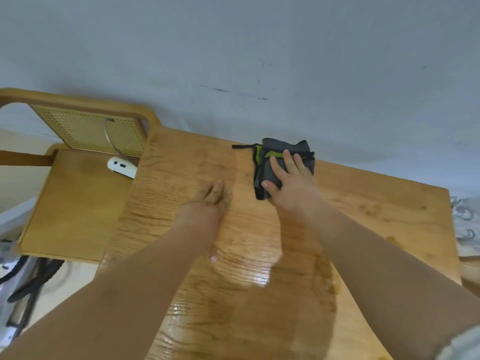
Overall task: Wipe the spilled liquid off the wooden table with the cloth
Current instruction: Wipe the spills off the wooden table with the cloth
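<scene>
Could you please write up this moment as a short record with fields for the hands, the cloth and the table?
table: wooden, wet sheen nearer the camera
cloth: grey with green trim, near the table's far edge
left hand: flat on the table, fingers straight, holding nothing
right hand: fingers straight, pressing on the cloth
chair: left of the table, white device on its seat

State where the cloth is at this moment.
In the head view the cloth lies at the far edge of the table by the wall, under the flat right hand; the left hand rests on the wood to its left.
</scene>
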Action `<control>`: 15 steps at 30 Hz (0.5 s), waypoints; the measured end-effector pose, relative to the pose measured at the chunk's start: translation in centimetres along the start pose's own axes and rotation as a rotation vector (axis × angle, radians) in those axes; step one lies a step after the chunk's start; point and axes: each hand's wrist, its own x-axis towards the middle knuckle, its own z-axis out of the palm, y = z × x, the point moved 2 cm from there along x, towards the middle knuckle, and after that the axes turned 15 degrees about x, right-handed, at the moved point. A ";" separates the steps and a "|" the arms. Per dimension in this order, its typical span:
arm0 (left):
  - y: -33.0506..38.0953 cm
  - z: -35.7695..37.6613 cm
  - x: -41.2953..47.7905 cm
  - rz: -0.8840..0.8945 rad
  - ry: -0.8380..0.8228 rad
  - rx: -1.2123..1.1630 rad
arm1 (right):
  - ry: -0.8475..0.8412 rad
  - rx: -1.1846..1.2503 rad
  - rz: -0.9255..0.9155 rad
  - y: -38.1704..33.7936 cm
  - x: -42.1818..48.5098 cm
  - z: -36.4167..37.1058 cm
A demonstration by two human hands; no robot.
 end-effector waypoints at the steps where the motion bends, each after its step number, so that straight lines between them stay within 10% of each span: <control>1: 0.0 0.0 0.1 -0.001 -0.002 0.000 | 0.019 -0.001 0.003 -0.3 0.4 0.0; 15: -1.0 0.7 -1.3 0.051 0.082 0.032 | 0.042 0.050 0.033 -3.8 -17.3 13.6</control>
